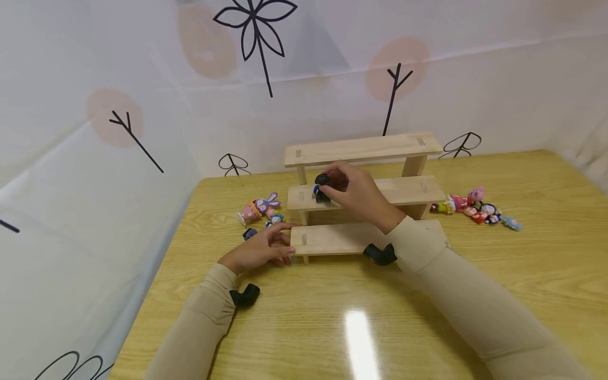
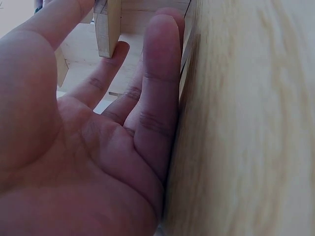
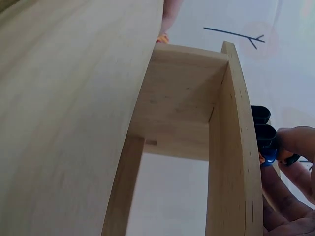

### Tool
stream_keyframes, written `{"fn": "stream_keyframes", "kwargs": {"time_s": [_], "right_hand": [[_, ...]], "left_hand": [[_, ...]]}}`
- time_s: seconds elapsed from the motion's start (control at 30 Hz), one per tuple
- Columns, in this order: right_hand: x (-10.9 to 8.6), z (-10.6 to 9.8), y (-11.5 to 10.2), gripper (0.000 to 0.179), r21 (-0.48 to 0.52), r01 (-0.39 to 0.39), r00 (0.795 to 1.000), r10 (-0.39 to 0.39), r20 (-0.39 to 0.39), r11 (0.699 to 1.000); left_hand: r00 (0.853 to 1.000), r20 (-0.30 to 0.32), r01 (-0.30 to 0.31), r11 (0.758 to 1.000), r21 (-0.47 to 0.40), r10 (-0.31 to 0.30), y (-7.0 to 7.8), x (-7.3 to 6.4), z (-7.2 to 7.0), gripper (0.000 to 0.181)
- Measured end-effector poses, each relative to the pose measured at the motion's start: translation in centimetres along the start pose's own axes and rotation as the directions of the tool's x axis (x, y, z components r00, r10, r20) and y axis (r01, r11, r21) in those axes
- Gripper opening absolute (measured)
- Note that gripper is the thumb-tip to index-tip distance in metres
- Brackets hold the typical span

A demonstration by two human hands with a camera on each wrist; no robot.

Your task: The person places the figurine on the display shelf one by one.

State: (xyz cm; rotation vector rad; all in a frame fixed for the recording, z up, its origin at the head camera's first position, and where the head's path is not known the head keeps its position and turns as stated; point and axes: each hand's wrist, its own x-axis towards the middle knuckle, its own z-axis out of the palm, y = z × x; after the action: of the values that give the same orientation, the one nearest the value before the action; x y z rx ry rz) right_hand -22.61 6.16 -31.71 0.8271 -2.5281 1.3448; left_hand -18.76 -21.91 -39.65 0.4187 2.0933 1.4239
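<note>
My right hand pinches a small figurine with a black top, blue side and dark lower part between thumb and fingers. It stands upright at the left part of the middle shelf of a three-step wooden stand. In the right wrist view, the figurine's dark feet show beyond the shelf's edge. Down at the left end of the bottom shelf, my left hand holds the board's end, thumb at the front corner and fingers behind. In the left wrist view its lower fingers lie along the tabletop.
Left of the stand lie a purple-eared rabbit figure and several smaller toys, one dark-topped toy close behind my left hand. More toy figures lie to the right. A patterned cloth hangs behind the wooden table.
</note>
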Motion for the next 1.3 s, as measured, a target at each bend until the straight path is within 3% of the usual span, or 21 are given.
{"fn": "stream_keyframes", "kwargs": {"time_s": [0.37, 1.03, 1.3], "right_hand": [[0.8, 1.4, -0.6, 0.030, 0.026, 0.031, 0.999, -0.031, -0.008, 0.999], [1.6, 2.4, -0.2, 0.033, 0.066, -0.006, 1.000, 0.004, 0.026, 0.998], [1.3, 2.1, -0.2, 0.039, 0.145, -0.049, 0.996, 0.038, 0.075, 0.988]], "left_hand": [[1.000, 0.011, -0.003, 1.000, -0.011, 0.003, 0.1, 0.1, 0.3, 0.065], [1.000, 0.013, -0.002, 1.000, -0.010, 0.002, 0.2, 0.2, 0.0, 0.067], [1.000, -0.001, 0.017, 1.000, -0.010, -0.017, 0.1, 0.1, -0.1, 0.066]]}}
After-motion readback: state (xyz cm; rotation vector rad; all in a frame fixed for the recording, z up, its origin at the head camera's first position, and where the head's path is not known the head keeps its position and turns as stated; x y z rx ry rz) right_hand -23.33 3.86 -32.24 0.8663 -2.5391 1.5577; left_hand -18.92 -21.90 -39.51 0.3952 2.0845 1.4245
